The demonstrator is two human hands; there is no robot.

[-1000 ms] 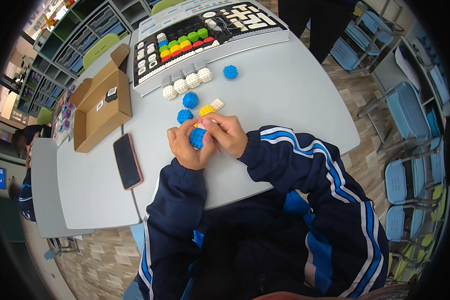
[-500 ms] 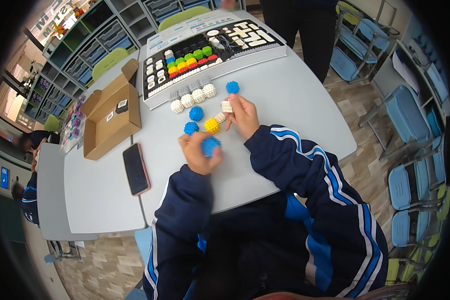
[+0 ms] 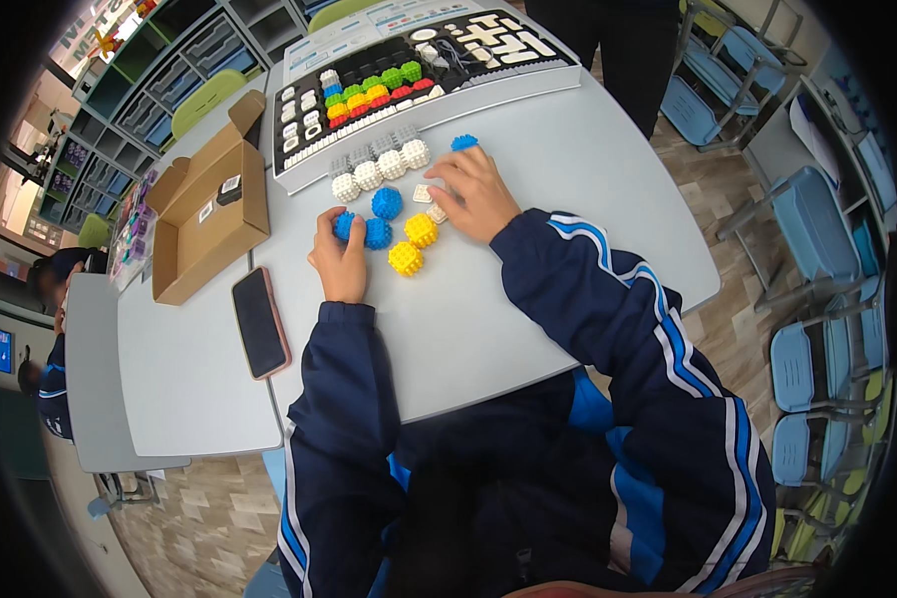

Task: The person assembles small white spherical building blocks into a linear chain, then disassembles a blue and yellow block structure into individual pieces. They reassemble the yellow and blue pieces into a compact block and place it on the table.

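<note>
My left hand is closed around a studded blue ball at the table's left middle. Right against it is another blue ball, with a third blue ball just beyond. My right hand hovers low with fingers apart. By its thumb tip lies a small white block; a second pale block is partly hidden under the hand. Two yellow balls sit touching between my hands. Past my right fingers, a further blue piece shows in part.
A row of white balls with grey blocks lies before a large tray of coloured building parts. Left of it are an open cardboard box and a phone. A person in dark trousers stands beyond the table.
My left hand has carried its blue ball left, beside the other blue balls, uncovering a second yellow ball. My right hand has let go of the white block and opened.
</note>
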